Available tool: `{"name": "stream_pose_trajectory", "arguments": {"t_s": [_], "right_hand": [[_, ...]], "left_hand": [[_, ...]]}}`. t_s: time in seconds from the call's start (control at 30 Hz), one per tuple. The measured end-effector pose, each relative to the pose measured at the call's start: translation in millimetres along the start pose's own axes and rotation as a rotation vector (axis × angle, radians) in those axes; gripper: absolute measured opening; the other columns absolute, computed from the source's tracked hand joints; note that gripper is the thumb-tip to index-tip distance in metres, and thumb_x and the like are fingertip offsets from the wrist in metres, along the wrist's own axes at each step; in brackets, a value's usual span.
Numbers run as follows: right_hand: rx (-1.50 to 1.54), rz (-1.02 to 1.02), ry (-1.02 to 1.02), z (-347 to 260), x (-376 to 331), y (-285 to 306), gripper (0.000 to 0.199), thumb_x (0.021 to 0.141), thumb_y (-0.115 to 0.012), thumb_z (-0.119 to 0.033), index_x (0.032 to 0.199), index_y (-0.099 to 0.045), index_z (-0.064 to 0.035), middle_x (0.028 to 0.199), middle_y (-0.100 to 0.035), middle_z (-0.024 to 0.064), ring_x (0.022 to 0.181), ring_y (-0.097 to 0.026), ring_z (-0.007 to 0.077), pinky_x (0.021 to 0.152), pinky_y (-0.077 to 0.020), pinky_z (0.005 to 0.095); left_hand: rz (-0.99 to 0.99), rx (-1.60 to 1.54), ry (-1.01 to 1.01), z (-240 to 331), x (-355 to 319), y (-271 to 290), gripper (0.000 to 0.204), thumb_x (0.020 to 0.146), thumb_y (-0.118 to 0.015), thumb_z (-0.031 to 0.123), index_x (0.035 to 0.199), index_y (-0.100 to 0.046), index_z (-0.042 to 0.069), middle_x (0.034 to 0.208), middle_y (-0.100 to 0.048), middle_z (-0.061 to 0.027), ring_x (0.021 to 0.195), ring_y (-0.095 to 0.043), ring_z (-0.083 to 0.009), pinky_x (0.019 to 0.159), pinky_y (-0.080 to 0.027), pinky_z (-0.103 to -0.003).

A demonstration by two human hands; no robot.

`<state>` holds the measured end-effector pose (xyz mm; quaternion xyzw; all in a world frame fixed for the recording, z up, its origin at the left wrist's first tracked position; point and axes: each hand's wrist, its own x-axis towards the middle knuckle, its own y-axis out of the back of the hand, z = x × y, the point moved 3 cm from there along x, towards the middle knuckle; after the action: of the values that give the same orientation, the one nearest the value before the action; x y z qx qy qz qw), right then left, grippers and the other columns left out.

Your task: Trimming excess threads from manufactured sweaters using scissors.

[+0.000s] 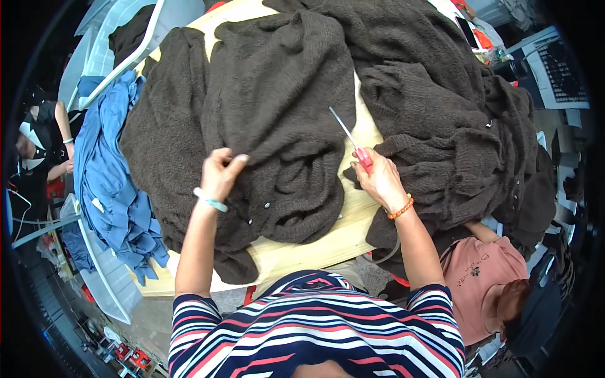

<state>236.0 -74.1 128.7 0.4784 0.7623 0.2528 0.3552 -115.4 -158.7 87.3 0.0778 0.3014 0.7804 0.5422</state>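
Note:
Dark brown knitted sweaters (pixel 277 82) lie spread over a pale wooden table (pixel 296 255). My left hand (pixel 220 173) is closed at the middle sweater, fingers curled and thumb out to the right, with a fold of the knit at them. In my right hand (pixel 381 179) is a thin tool with a red handle (pixel 363 157) and a long, narrow metal shaft pointing up and left; its exact kind is unclear. That hand is over the strip of bare wood beside a second bunched sweater (pixel 441 167). Small shiny buttons show on the garments.
Blue garments (pixel 113 170) hang over the table's left side near a clear plastic bin (pixel 151 38). A person in a pink shirt (pixel 482 277) sits close at the lower right. Another person (pixel 47 138) is at the far left. A phone (pixel 467 33) lies at the upper right.

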Motion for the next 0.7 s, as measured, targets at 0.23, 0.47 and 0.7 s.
{"name": "stream_pose_trajectory", "arguments": {"t_s": [0.23,0.47,0.7], "right_hand": [[-0.024,-0.102,0.06,-4.9,-55.0,-7.8,0.018,0.087,-0.06,-0.018,0.1,-0.057,-0.0068,0.078,-0.064,0.0237,0.079,-0.063,0.0453,0.071,-0.0497,0.0532],[-0.072,-0.18,-0.068,8.1,-95.1,-18.8,0.023,0.087,-0.063,-0.022,0.104,-0.06,-0.0064,0.084,-0.065,0.0226,0.084,-0.063,0.0425,0.075,-0.05,0.0485],[-0.111,-0.193,0.018,-8.4,-99.0,-23.5,0.024,0.088,-0.063,-0.023,0.105,-0.059,-0.0074,0.08,-0.065,0.022,0.078,-0.064,0.0424,0.071,-0.0516,0.0505]], "left_hand": [[-0.045,0.006,-0.027,25.4,17.9,-38.7,0.015,0.076,-0.075,0.012,0.075,-0.065,0.001,0.073,-0.064,-0.0028,0.07,-0.056,-0.01,0.067,-0.046,-0.026],[0.052,-0.016,-0.226,59.3,23.1,-26.5,0.02,0.079,-0.073,0.005,0.098,-0.065,0.003,0.088,-0.067,-0.0038,0.078,-0.061,-0.0125,0.073,-0.049,-0.026],[-0.19,0.904,-0.739,72.3,40.1,-53.8,0.047,0.074,-0.059,0.002,0.12,-0.061,0.012,0.089,-0.058,-0.0129,0.087,-0.059,-0.0321,0.075,-0.049,-0.043]]}}
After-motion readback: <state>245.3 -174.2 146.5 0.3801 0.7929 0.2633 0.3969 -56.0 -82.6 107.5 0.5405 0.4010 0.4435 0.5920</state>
